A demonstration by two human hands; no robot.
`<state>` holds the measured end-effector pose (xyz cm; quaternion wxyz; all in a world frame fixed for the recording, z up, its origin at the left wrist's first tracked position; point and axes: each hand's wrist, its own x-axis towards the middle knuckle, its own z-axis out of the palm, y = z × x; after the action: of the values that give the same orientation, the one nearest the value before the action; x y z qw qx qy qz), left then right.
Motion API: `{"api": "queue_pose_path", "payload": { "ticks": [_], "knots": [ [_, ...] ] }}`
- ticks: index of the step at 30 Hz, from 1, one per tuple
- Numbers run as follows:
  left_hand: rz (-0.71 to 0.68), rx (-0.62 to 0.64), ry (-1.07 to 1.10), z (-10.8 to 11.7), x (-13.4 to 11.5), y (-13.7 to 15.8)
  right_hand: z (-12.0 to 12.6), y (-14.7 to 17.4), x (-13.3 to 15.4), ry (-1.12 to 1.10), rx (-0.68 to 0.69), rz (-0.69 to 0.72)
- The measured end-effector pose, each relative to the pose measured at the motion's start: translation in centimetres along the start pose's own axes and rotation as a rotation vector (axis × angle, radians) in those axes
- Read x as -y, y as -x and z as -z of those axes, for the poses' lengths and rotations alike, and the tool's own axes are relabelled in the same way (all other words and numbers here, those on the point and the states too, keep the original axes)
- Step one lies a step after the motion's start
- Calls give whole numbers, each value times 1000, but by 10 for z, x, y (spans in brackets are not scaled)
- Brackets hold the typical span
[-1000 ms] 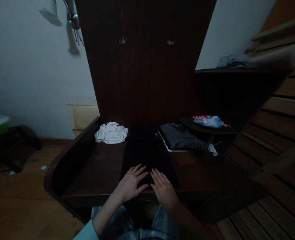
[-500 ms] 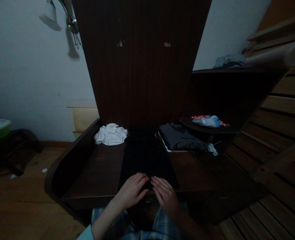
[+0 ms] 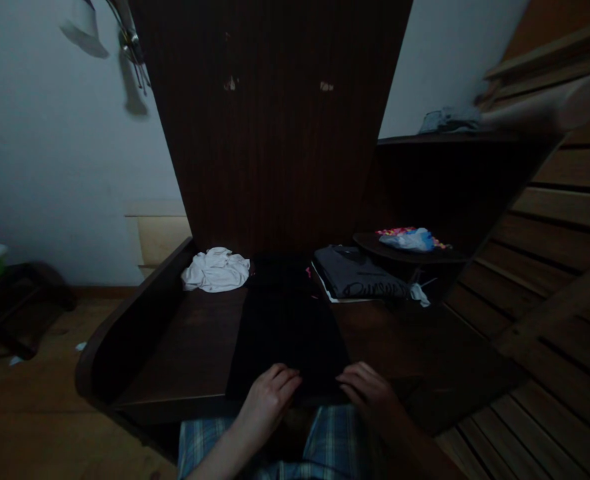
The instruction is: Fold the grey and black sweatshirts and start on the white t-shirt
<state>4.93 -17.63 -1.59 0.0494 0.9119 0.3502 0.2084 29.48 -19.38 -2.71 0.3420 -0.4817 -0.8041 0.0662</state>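
Observation:
A black garment (image 3: pixel 287 327) lies flat in a long folded shape on the dark wooden desk (image 3: pixel 202 347), reaching down to the near edge. At its near edge, left of the middle, my left hand (image 3: pixel 275 393) pinches the cloth with thumb and fingers together. My right hand (image 3: pixel 369 390) grips the near right corner, its fingertips closed on the fabric. The room is dim, so folds in the black cloth are hard to make out, and the exact kind of garment cannot be told.
A crumpled white cloth (image 3: pixel 217 270) sits at the back left. To the right is a folded dark grey garment (image 3: pixel 357 270) with lettering. A small shelf (image 3: pixel 409 252) bears a plastic bag. The desk's raised left side panel (image 3: pixel 135 327) and a slatted wooden frame (image 3: pixel 555 267) flank the surface.
My hands have moved apart: the right one slid to the right toward the cloth's corner, the left stayed near the middle. The black cloth's near end now comes closer to me. The view shifted slightly.

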Motion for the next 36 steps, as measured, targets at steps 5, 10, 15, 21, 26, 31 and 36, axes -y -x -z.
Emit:
{"api": "queue_pose_path", "payload": {
  "ticks": [5, 10, 15, 21, 26, 31, 36],
  "knots": [
    [33, 77, 53, 8, -5, 6, 25, -46, 16, -222, 234, -161],
    [89, 110, 86, 8, -5, 5, 19, -145, 7, -32, 213, -38],
    [92, 100, 111, 8, -6, 5, -12, -215, -1, 376, 339, -63],
    [72, 78, 128, 9, -6, 5, -26, -235, -5, 494, 395, -131],
    [46, 91, 117, 9, -8, 7, -29, -242, -7, 531, 333, -175],
    [52, 95, 94, 12, -12, 8, -35, -249, -10, 532, 294, -220],
    [49, 113, 86, 13, -12, 6, -40, -247, -9, 521, 273, -244]
  ]
}}
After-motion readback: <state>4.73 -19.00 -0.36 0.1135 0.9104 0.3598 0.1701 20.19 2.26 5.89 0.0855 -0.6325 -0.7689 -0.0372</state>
